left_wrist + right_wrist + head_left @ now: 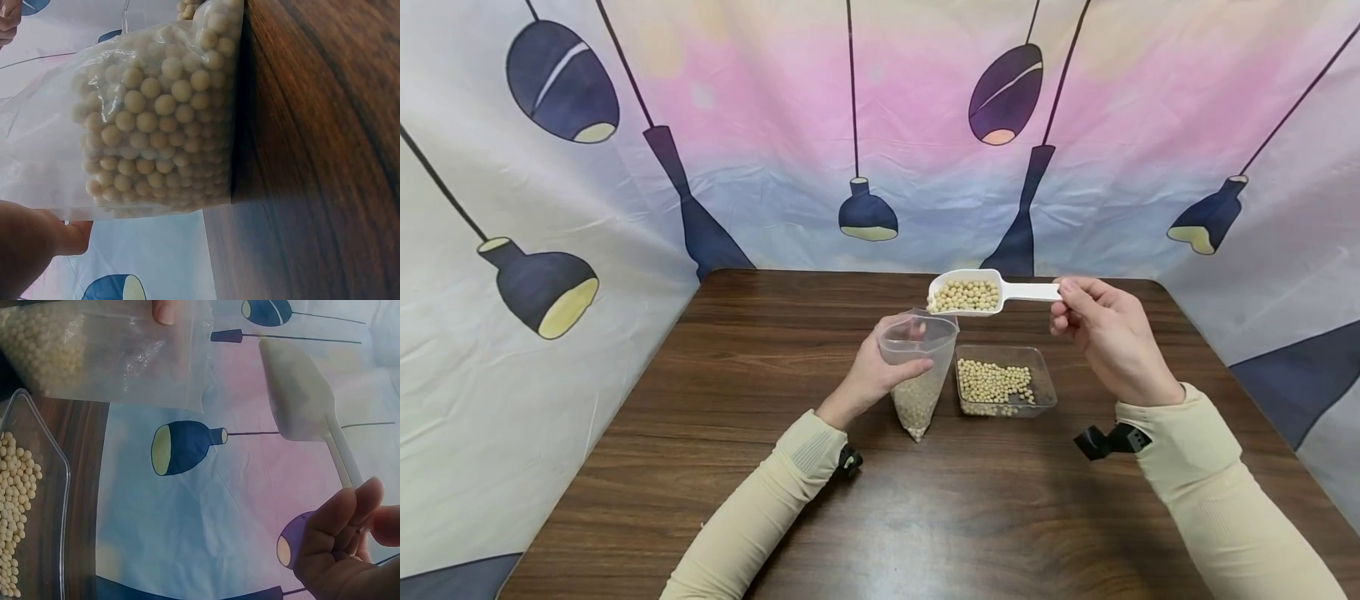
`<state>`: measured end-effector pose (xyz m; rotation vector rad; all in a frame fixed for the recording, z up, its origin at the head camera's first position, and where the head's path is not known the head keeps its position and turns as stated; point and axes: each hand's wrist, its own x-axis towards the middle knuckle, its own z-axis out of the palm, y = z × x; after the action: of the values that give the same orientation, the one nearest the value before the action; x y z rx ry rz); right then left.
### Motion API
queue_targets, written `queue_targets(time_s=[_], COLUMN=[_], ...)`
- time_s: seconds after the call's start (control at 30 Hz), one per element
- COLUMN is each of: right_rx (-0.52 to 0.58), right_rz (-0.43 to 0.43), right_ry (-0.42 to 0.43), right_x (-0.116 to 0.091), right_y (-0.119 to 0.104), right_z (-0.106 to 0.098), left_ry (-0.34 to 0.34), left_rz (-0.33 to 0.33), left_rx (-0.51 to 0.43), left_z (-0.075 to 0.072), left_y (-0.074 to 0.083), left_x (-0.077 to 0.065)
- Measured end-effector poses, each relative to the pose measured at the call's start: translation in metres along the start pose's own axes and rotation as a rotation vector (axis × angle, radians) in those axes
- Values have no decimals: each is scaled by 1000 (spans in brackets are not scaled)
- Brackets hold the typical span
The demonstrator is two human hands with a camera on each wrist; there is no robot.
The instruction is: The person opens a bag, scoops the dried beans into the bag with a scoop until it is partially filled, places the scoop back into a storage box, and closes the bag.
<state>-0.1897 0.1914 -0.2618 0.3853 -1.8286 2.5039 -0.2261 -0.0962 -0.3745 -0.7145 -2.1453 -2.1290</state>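
My left hand (pixel 880 367) grips a clear plastic bag (pixel 37 150) near its top, thumb in front and fingers behind, with the mouth spread open. Pale round soybeans (pixel 156 125) fill its lower part, and its base is at the tabletop. In my right hand (pixel 1108 333) the handle of a white scoop (pixel 1030 292) is pinched between thumb and fingers. Soybeans (pixel 966 295) heap in the scoop's bowl, whose front lip overlaps the bag's far rim in the head view. From the right wrist view, the scoop's underside shows higher than the bag.
A clear rectangular plastic box (pixel 1045 387) with more soybeans (pixel 15 512) stands on the table just right of the bag. The brown wooden table (pixel 700 467) reaches back to a cloth backdrop (pixel 790 150) printed with lamps. Dark straps with small devices (pixel 1112 440) sit at both wrists.
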Motion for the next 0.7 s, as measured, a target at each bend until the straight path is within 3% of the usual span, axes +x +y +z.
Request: queue_targets(time_s=[0.2,0.33,0.47,0.57,0.7], right_rx=[-15,-38,3,26,-33], right_rz=[-35,-16,41,70,35], right_ry=[14,49,70,74,87], right_x=[-1,2,8,8,12], right_y=[-2,1,7,14,18], right_z=[4,2,-3,-6,-8], left_ry=[4,0,-12,-44,-88], left_rz=[20,-6,-22,-23,-29], left_rx=[-12,-2,17,39,56], left_z=[0,0,0,0,-2], left_y=[-2,-4,10,24,29], left_x=[0,5,10,6,7])
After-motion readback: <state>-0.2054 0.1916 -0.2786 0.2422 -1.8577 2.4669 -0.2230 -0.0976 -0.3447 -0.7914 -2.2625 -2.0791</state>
